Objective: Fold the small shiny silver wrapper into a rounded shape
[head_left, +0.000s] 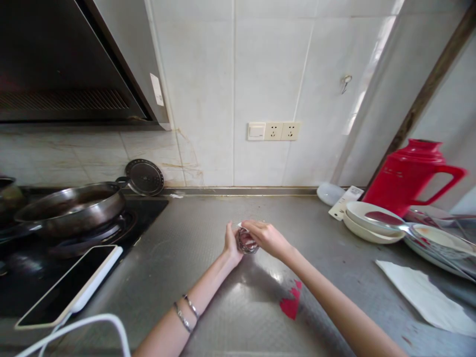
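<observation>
Over the middle of the steel counter, a small clear glass (pixel 248 242) sits between my two hands, its shiny side facing me. My left hand (pixel 232 244) is curled around its left side, thumb pointing up. From the right, my right hand (pixel 267 237) bends over the rim with its fingers closed on the glass. A bit of something white shows by the right fingertips, too small to name. Below the hands, torn red scraps (pixel 292 303) lie on the counter (pixel 223 317).
At left, a steel pan (pixel 74 206) stands on the black cooktop (pixel 29 277), with a corded phone (pixel 70 287) at its edge. On the right are a red thermos (pixel 409 178), stacked bowls (pixel 372 223), a plate with utensils (pixel 442 245) and a white paper sheet (pixel 427 297).
</observation>
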A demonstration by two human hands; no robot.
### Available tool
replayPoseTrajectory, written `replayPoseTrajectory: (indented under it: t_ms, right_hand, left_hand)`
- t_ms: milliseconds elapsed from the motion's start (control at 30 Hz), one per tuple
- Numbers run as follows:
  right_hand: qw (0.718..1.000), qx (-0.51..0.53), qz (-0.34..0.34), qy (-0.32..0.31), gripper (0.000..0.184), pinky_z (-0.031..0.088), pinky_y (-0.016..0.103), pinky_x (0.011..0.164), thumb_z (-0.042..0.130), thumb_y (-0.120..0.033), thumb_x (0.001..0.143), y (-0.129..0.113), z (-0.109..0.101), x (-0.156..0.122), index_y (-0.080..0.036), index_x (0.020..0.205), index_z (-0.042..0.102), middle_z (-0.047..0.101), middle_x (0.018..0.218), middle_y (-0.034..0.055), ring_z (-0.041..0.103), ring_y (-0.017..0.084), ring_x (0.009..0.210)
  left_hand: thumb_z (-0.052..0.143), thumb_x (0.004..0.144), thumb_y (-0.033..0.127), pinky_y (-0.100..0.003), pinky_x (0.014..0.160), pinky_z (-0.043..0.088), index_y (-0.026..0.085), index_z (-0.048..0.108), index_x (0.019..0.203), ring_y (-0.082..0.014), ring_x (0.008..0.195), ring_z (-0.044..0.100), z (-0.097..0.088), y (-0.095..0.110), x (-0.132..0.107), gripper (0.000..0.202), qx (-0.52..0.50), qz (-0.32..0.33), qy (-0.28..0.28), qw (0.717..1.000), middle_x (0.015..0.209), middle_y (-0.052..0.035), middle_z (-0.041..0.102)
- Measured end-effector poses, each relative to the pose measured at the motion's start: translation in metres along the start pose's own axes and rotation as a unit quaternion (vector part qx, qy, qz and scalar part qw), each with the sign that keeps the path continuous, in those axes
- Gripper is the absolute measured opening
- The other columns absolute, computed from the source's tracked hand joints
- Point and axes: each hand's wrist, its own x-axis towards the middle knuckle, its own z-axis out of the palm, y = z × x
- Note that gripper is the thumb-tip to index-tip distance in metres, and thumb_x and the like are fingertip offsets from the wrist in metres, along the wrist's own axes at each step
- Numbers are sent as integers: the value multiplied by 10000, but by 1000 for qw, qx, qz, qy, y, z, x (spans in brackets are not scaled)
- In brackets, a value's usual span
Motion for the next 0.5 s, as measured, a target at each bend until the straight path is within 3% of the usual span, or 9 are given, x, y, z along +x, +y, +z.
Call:
replayPoseTrajectory:
  t_ms: [267,500]
  right_hand:
    - [995,14,6,97,381,568,329,856,397,-123,946,10,9,-26,-173,1313,486,676,1151,120,655,200,1052]
    - [991,-44,-50,115,464,523,364,968,415,-44,907,-10,13,-46,-119,1364,424,636,1217,153,553,224,1204]
  left_hand:
    - [366,872,506,-364,608,504,104,641,758,-236,544,633,1,5,0,500,-18,15,29,999,595,-119,655]
    - [356,865,441,-303,564,474,99,644,721,-221,540,630,0,7,-1,470,-38,43,55,997,608,-114,664]
